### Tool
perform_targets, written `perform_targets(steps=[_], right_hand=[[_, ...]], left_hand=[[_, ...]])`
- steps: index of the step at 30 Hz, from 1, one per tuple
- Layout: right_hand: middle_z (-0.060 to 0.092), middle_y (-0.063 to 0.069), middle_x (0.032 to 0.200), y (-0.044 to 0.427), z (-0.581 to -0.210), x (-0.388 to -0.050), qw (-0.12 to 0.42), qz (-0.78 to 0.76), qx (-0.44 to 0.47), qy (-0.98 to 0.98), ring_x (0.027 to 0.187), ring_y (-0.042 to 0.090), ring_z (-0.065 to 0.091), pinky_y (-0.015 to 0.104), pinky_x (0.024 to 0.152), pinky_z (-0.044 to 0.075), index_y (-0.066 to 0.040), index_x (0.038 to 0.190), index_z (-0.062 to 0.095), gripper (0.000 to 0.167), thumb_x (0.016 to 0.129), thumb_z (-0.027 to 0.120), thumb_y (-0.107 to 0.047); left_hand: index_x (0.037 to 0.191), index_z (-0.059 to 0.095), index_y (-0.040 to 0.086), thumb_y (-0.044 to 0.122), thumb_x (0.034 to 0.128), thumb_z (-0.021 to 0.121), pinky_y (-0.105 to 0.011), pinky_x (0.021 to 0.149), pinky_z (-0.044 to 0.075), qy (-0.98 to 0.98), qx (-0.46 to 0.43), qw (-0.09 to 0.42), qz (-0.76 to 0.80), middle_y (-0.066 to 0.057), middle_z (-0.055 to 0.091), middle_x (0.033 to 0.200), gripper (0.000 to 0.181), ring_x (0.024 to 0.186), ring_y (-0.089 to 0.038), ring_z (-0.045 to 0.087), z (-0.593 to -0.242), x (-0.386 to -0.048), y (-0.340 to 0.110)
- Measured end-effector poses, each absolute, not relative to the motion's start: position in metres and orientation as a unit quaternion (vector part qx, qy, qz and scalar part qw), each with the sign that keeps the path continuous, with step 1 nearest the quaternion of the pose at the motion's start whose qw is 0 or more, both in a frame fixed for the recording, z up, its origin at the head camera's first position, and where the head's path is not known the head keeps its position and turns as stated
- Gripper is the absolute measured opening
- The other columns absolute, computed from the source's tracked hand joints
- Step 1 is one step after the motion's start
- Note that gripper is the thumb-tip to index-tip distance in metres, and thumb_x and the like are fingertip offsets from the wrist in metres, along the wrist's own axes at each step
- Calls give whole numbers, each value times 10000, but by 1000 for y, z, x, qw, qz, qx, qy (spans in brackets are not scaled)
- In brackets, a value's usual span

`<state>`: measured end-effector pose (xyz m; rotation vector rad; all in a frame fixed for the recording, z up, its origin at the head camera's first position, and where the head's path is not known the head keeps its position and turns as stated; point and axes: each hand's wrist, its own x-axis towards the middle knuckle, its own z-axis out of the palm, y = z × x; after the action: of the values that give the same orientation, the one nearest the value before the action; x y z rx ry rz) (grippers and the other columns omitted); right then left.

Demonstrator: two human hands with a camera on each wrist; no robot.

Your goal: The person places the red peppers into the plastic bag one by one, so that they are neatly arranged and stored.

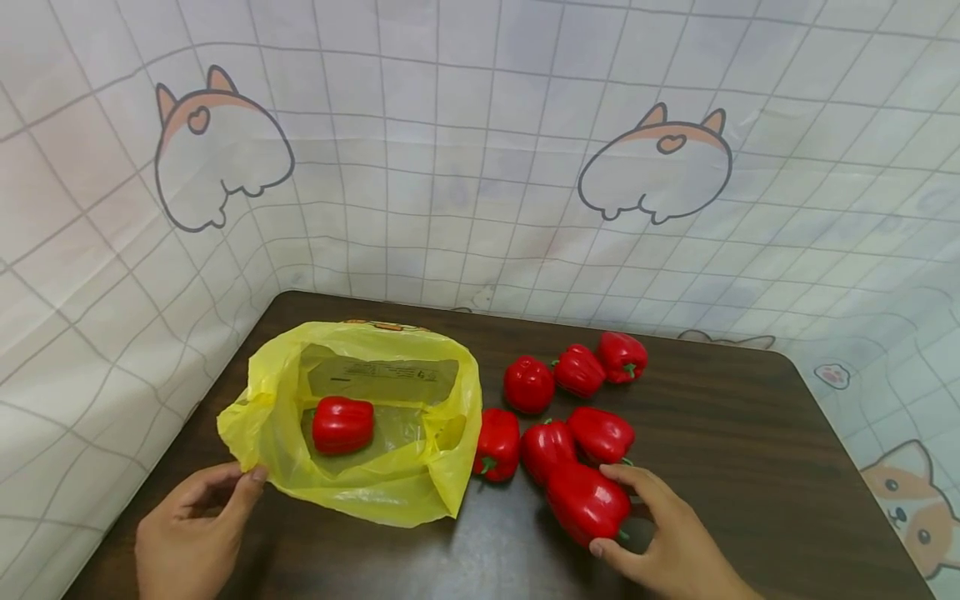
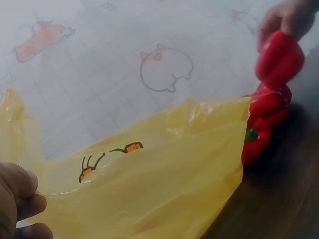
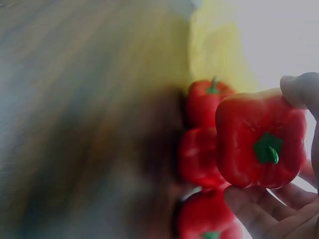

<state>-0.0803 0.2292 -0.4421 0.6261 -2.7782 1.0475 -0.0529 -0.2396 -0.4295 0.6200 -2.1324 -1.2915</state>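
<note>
Pepper (image 1: 588,502), red and glossy, sits to the right of the yellow bag (image 1: 375,502), clamped between the thumb and fingers of the right hand (image 1: 663,533), its green stem (image 3: 269,148) pointing away from the bag. The left hand (image 1: 187,529), at the bag's near left corner, has thumb and finger clamped on the rim (image 1: 238,429). One inside pepper (image 1: 342,425) lies in the bag; six loose peppers (image 1: 528,384) rest on the table (image 1: 480,558) to its right, the nearest pepper (image 1: 497,444) so close that I cannot tell whether it touches the bag. Whether the held one brushes its neighbours is also hard to judge. To carry it well, the grip should span opposite sides of the broad body, since the smooth skin looks likely to slip under a weak pinch. Straight up first, then sideways, would probably avoid rolling the others. The bag's thin film seems floppy, so a light outward pull on the left should hold its mouth wide. Any release over that mouth would best be low and gentle, beside the pepper inside.
</note>
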Motion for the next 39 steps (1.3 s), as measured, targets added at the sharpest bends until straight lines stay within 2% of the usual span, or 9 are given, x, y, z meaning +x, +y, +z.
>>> perform_targets(steps=[5,11,14,19,28,33,39], right_hand=[[539,-65,1377,217,-425,-91,57,380,255,-887,1130,144,577,298,852,573,-205,1424,522,777,765,934,-190],[522,-70,1417,204,-413,-108,62,388,269,-879,1191,161,557,313,858,575,-218,1444,531,784,766,911,-108],[527,-81,1413,197,-409,-116,52,404,266,-873,1182,160,568,308,857,574,-240,1456,520,781,783,895,-107],[542,-65,1381,182,-398,-131,27,432,256,-865,1153,194,598,364,865,579,-207,1442,515,759,789,888,-108],[546,-35,1386,147,-384,-155,16,434,271,-859,1095,213,628,418,832,591,-198,1449,508,729,818,874,-209],[556,-33,1364,128,-379,-167,1,447,288,-847,1045,205,656,369,820,591,-183,1461,500,717,841,859,-213],[548,-50,1381,108,-372,-178,3,437,314,-843,1101,170,629,325,864,571,-157,1466,494,721,847,855,-228]], left_hand=[[946,794,51,199,835,885,-112,598,476,-795,220,287,-488,99,726,751,205,648,-16,643,-432,-53,-240],[951,795,53,185,835,883,-121,585,482,-795,223,289,-485,105,726,753,196,638,-28,640,-430,-53,-238],[952,795,55,187,839,880,-118,596,481,-796,221,290,-483,103,726,757,193,645,-28,644,-429,-53,-238],[950,794,58,197,838,882,-111,609,478,-796,222,290,-483,107,725,756,199,648,-21,645,-429,-54,-238],[946,793,55,191,829,889,-112,605,481,-792,224,287,-491,110,726,756,204,646,-19,647,-429,-54,-238],[945,793,62,194,829,889,-110,610,486,-793,223,290,-487,115,725,755,200,649,-18,650,-429,-56,-237],[945,792,54,188,830,888,-112,604,481,-794,223,292,-485,118,723,750,201,640,-21,646,-430,-56,-236]])
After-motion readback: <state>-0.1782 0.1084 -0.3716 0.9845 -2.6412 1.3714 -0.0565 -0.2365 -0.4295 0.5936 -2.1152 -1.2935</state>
